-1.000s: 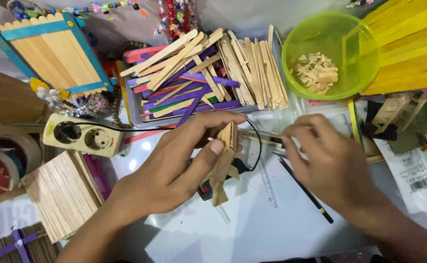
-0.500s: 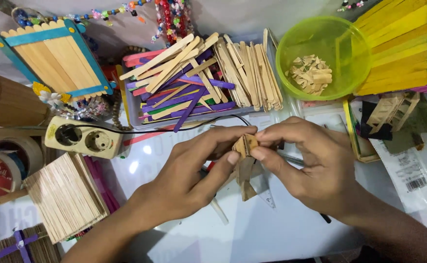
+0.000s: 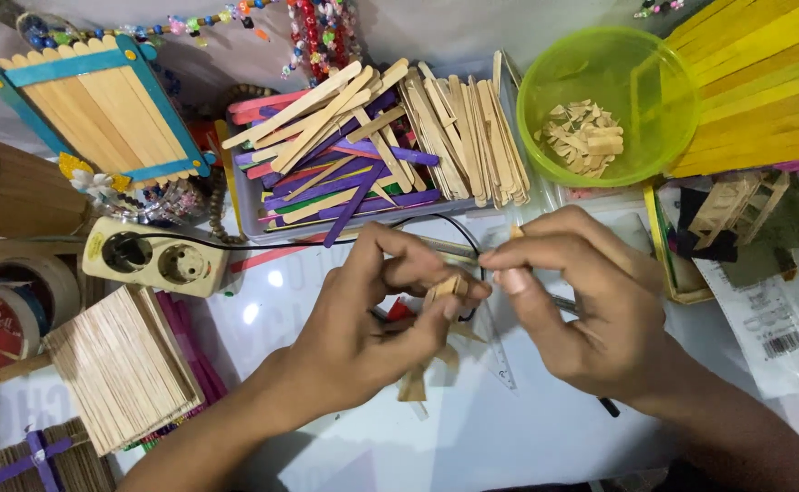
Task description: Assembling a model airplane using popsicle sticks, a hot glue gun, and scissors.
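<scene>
Your left hand (image 3: pixel 363 319) fingers pinch a small wooden stick piece (image 3: pixel 443 290) at its top; your right hand (image 3: pixel 582 301) fingers press together at its tip, grip unclear. Behind them sits the tray of coloured sticks (image 3: pixel 372 155) and a green bowl (image 3: pixel 609 105) on the tabletop (image 3: pixel 472 437).

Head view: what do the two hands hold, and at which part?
Both hands, left hand and right hand, pinch a small wooden stick piece at its upper end; its lower part hangs free.
</scene>
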